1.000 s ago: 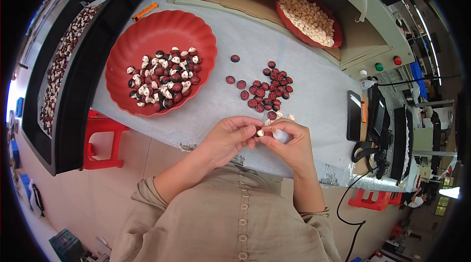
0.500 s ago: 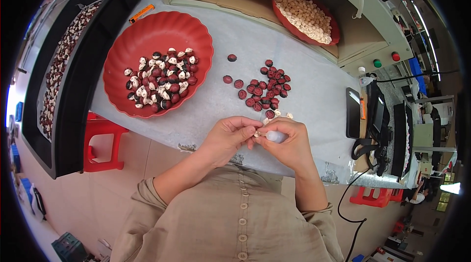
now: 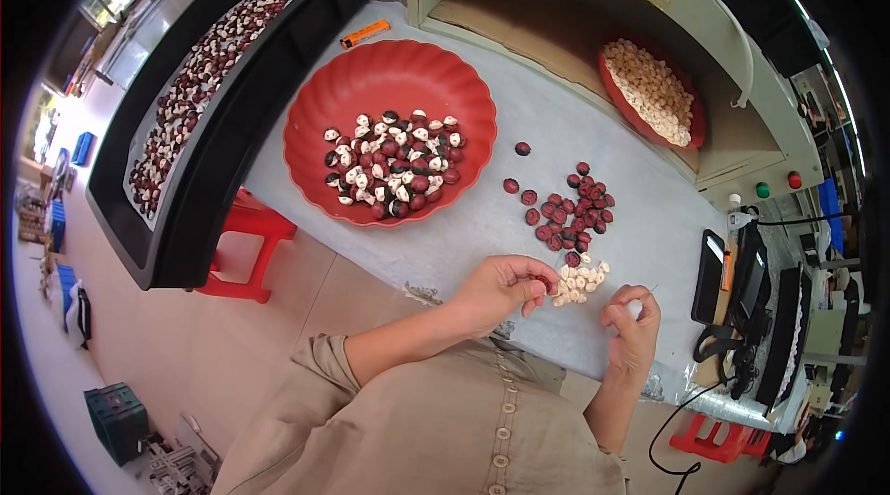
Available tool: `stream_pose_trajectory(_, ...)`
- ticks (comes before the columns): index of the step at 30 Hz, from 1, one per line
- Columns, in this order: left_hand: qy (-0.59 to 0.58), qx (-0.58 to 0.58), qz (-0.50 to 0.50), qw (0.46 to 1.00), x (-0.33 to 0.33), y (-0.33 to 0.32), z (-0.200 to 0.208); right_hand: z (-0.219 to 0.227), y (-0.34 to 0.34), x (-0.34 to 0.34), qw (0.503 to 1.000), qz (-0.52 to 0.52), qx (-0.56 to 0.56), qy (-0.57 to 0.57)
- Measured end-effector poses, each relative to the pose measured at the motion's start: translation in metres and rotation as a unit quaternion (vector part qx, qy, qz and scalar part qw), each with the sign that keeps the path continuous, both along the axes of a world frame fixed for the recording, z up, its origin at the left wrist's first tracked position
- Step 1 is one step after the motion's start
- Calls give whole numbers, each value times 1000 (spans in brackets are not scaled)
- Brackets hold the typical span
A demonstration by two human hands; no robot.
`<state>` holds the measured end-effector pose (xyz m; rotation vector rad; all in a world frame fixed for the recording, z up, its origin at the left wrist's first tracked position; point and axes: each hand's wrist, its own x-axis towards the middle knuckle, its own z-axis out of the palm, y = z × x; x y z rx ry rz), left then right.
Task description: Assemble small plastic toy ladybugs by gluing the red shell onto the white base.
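My left hand (image 3: 505, 289) is curled at the table's near edge. Its fingertips pinch a small seed right beside a little heap of pale peeled kernels (image 3: 579, 280). My right hand (image 3: 635, 330) is a hand's width to the right, fingers closed on a small pale thing that is too small to make out. Just beyond the kernels lies a loose pile of dark red seeds (image 3: 570, 209). Further left, a large red scalloped bowl (image 3: 389, 69) holds mixed dark red and white seeds.
A smaller red bowl (image 3: 691, 138) of pale kernels sits in a cardboard-lined box at the back right. A long black tray (image 3: 232, 124) of seeds stands on the left, with a red stool (image 3: 243, 249) below it. Black devices (image 3: 712, 277) and cables lie right of my hands. An orange stick (image 3: 363, 33) lies behind the big bowl.
My hands were touching over the pale kernels. They have come apart, the right hand moving right and toward me, the left staying by the kernels.
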<state>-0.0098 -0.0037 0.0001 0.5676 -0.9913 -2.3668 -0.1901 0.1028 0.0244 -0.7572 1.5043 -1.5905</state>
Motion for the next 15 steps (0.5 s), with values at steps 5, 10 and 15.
stream_pose_trajectory(5,0,-4,-5,1000,1,-1,1,-9,6,-5,999,-13,-13,-32)
stream_pose_trajectory(10,-1,-4,-2,1000,3,0,1,-8,3,-4,999,-13,-14,-46)
stream_pose_trajectory(15,-80,-182,119,973,33,-14,32,-11,6,-7,996,-20,-20,-86)
